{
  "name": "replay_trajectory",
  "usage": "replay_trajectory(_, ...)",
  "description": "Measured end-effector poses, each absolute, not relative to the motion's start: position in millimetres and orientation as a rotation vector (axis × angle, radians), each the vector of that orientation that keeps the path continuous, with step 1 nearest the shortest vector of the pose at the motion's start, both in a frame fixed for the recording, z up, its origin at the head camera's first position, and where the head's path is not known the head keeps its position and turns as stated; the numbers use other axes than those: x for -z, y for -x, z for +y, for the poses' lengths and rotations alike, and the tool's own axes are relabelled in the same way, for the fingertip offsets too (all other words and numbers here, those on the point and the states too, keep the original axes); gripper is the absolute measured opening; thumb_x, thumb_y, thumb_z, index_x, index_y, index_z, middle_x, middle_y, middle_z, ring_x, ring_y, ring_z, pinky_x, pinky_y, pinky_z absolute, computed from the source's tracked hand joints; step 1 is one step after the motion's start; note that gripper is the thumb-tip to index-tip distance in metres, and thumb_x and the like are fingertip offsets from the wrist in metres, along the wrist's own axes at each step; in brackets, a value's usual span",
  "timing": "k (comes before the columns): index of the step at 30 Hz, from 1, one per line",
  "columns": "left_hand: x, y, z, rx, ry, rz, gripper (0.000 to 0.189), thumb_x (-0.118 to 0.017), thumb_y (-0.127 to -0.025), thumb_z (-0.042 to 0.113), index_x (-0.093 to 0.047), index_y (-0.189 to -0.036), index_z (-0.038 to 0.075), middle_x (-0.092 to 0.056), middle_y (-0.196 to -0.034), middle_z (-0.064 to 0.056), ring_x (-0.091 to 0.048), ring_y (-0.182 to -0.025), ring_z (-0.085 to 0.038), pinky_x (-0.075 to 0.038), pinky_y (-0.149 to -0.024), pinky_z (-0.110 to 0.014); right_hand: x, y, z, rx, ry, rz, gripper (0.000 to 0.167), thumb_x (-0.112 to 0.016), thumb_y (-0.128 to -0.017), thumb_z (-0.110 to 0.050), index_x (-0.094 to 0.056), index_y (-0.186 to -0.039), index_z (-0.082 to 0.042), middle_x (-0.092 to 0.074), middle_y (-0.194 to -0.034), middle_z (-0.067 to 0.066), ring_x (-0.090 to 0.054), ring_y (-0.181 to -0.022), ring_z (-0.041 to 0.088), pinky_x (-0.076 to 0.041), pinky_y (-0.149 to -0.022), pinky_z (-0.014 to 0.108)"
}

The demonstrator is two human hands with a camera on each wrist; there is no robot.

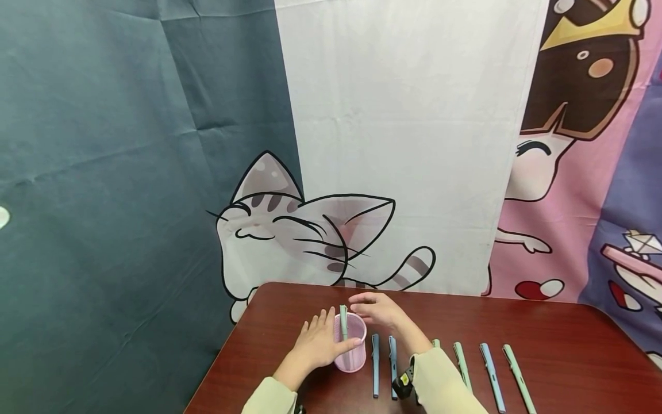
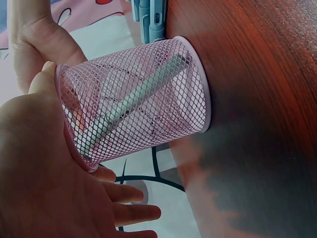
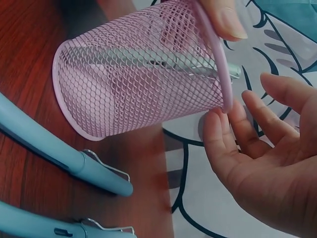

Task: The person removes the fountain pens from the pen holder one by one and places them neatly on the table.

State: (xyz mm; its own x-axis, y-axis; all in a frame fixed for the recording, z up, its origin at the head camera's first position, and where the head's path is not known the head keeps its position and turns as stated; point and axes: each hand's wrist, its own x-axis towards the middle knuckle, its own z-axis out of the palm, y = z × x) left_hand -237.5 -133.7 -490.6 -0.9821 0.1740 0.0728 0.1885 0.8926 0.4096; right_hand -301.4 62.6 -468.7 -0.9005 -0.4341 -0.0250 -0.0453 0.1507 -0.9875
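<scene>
A pink mesh pen cup [image 1: 353, 362] stands upright on the table, a light green pen [image 1: 343, 322] leaning inside it with its capped end above the rim. My left hand [image 1: 315, 348] holds the cup at the rim, thumb across the near side, the other fingers stretched out along the left. At the cup's far right, my right hand [image 1: 380, 311] is empty, its fingers loosely bent and parted; in the right wrist view its fingertips [image 3: 215, 131] are close to the rim. Whether they touch it, I cannot tell.
Right of the cup lie two blue pens, one nearest the cup [image 1: 375, 365] and one beside it [image 1: 393, 362]. Farther right are more pens, green [image 1: 462, 365] and blue [image 1: 492, 376], one partly behind the right sleeve. The brown table [image 1: 569, 345] ends at a printed cloth backdrop [image 1: 414, 144].
</scene>
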Motion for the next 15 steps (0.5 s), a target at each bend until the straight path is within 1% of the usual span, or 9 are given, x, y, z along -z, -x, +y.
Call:
replay_trajectory(4, 491, 238, -134, 0.666, 0.293, -3.028, 0.110, -0.057, -0.084, 0.079, -0.033, -0.155, -0.002, -0.038, -0.155, -0.030, -0.037, -0.141, -0.052, -0.025, -0.115, -0.067, 471, 303, 59, 1.797, 0.469, 2.128, 0.041, -0.072, -0.095, -0.021, -0.066, -0.127, 0.003, -0.069, -0.120, 0.012, -0.066, -0.112, 0.032, -0.053, -0.097, 0.052)
replay_trajectory(7, 491, 238, -134, 0.659, 0.292, -3.029, 0.111, -0.055, -0.084, 0.081, -0.033, -0.155, -0.001, -0.038, -0.155, -0.029, -0.037, -0.142, -0.051, -0.024, -0.115, -0.067, 472, 304, 56, 1.783, 0.475, 2.143, 0.039, -0.072, -0.094, -0.024, -0.068, -0.125, 0.000, -0.069, -0.121, 0.011, -0.067, -0.109, 0.029, -0.053, -0.096, 0.051)
replay_trajectory(11, 491, 238, -134, 0.637, 0.294, -3.025, 0.112, -0.053, -0.083, 0.083, -0.033, -0.155, -0.001, -0.038, -0.155, -0.029, -0.038, -0.142, -0.051, -0.025, -0.115, -0.067, 472, 306, 52, 1.777, 0.493, 2.154, 0.035, -0.073, -0.094, -0.023, -0.070, -0.122, -0.002, -0.069, -0.123, 0.012, -0.067, -0.109, 0.029, -0.053, -0.097, 0.051)
replay_trajectory(15, 490, 238, -135, 0.631, 0.301, -3.027, 0.113, -0.053, -0.082, 0.083, -0.033, -0.155, -0.001, -0.038, -0.155, -0.030, -0.038, -0.141, -0.051, -0.025, -0.115, -0.067, 473, 306, 49, 1.759, 0.497, 2.186, 0.033, -0.073, -0.093, -0.021, -0.072, -0.121, -0.003, -0.069, -0.124, 0.012, -0.065, -0.110, 0.022, -0.050, -0.101, 0.051)
